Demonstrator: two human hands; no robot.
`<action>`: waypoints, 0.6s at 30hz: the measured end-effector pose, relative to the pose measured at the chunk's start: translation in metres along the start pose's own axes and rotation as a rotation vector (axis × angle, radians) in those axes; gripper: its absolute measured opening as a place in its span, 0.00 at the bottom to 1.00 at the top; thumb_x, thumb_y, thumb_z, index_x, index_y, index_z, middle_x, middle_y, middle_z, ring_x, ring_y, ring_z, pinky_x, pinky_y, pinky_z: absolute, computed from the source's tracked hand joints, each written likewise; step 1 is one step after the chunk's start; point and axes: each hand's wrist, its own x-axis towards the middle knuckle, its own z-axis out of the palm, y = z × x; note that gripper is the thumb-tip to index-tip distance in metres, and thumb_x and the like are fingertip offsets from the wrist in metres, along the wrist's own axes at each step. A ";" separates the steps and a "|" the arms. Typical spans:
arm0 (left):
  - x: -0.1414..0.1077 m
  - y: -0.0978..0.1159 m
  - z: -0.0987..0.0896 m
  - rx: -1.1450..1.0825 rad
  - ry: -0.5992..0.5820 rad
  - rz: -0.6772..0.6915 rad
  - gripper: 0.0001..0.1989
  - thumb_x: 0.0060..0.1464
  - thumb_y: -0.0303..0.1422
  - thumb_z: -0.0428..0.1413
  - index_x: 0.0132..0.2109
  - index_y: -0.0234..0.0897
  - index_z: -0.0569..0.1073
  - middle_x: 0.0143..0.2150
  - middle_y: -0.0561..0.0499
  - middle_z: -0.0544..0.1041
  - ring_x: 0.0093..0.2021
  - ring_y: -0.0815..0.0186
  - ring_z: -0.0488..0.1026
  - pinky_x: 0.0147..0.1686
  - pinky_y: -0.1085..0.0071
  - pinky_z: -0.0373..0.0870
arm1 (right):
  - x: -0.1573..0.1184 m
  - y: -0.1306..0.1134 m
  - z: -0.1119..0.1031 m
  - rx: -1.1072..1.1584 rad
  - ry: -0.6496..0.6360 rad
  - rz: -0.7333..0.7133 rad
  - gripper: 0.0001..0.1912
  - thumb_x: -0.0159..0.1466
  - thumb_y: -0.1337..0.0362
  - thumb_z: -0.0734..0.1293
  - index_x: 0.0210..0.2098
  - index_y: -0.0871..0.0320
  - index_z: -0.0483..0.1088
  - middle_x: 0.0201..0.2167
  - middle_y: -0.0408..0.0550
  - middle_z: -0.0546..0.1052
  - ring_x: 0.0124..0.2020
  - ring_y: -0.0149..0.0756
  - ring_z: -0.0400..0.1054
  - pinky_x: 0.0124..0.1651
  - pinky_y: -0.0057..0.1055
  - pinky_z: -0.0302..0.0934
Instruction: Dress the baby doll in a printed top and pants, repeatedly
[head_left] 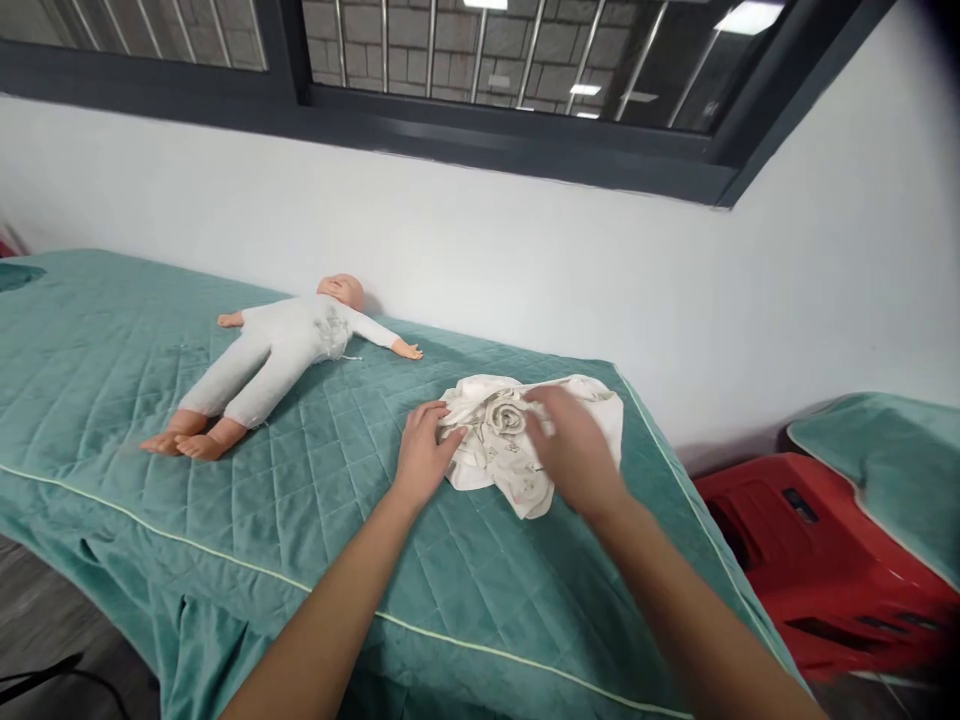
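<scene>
Wall: white, behind the bed; barred window (502, 140) above.
Bed: green quilted cover (150, 380), pale piping along near edge.
Stool: red plastic (840, 540), right of bed, green fabric partly over it.
Doll: on its back (289, 330), white suit, left of cloth, apart from it, arms spread.
Cloth: white, small print (480, 475), rumpled on bed near its right end, between the hands.
Left hand: part open (424, 450), fingers and thumb at cloth's left edge; firm grip or not, can't tell.
Right hand: blurred, fingers bent (574, 440), over cloth's right part; hold can't be told.
Roll: coiled bit (508, 415) mid-cloth, by right fingertips.
Handling: cloth looks soft and layered, so likely best to steady the left edge lightly, work the coil with fingertips, lift single layers; tugging could bunch it or drag the whole piece.
</scene>
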 end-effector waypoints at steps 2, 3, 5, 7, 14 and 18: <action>0.001 0.000 0.000 0.017 0.003 0.017 0.05 0.59 0.35 0.56 0.40 0.39 0.72 0.54 0.44 0.74 0.56 0.57 0.67 0.59 0.58 0.61 | -0.015 -0.012 0.034 0.024 -0.076 0.021 0.15 0.66 0.63 0.60 0.51 0.58 0.69 0.50 0.56 0.74 0.53 0.49 0.66 0.58 0.45 0.61; 0.001 0.001 0.000 0.006 0.011 0.005 0.05 0.60 0.35 0.55 0.39 0.38 0.72 0.54 0.45 0.75 0.56 0.58 0.68 0.59 0.58 0.62 | -0.020 -0.013 0.050 0.013 -0.044 0.052 0.19 0.64 0.62 0.63 0.54 0.61 0.67 0.54 0.60 0.72 0.57 0.52 0.63 0.61 0.48 0.57; 0.000 0.003 -0.002 -0.045 0.042 -0.057 0.08 0.62 0.37 0.51 0.40 0.38 0.72 0.52 0.45 0.76 0.53 0.59 0.70 0.55 0.59 0.64 | -0.025 -0.010 0.074 0.021 0.043 0.136 0.26 0.63 0.60 0.65 0.58 0.64 0.62 0.59 0.63 0.67 0.62 0.55 0.58 0.64 0.50 0.53; -0.003 0.007 -0.005 -0.082 0.086 -0.147 0.12 0.64 0.41 0.49 0.42 0.39 0.71 0.44 0.47 0.77 0.44 0.60 0.72 0.47 0.63 0.67 | -0.020 -0.002 0.088 0.048 0.130 0.228 0.30 0.62 0.56 0.67 0.59 0.65 0.60 0.59 0.65 0.65 0.62 0.56 0.56 0.65 0.52 0.51; -0.013 0.017 -0.010 -0.106 0.301 -0.203 0.17 0.64 0.49 0.48 0.41 0.39 0.68 0.36 0.51 0.75 0.38 0.62 0.71 0.40 0.67 0.65 | 0.002 0.001 0.097 0.114 -0.026 0.384 0.20 0.60 0.58 0.68 0.49 0.63 0.70 0.49 0.62 0.73 0.54 0.55 0.65 0.59 0.49 0.58; -0.010 0.011 -0.010 -0.142 0.384 -0.271 0.20 0.63 0.52 0.47 0.41 0.39 0.68 0.36 0.51 0.74 0.37 0.63 0.71 0.39 0.68 0.65 | -0.009 -0.008 0.087 0.371 -0.015 0.252 0.08 0.56 0.66 0.68 0.37 0.57 0.75 0.53 0.56 0.71 0.57 0.50 0.64 0.63 0.46 0.56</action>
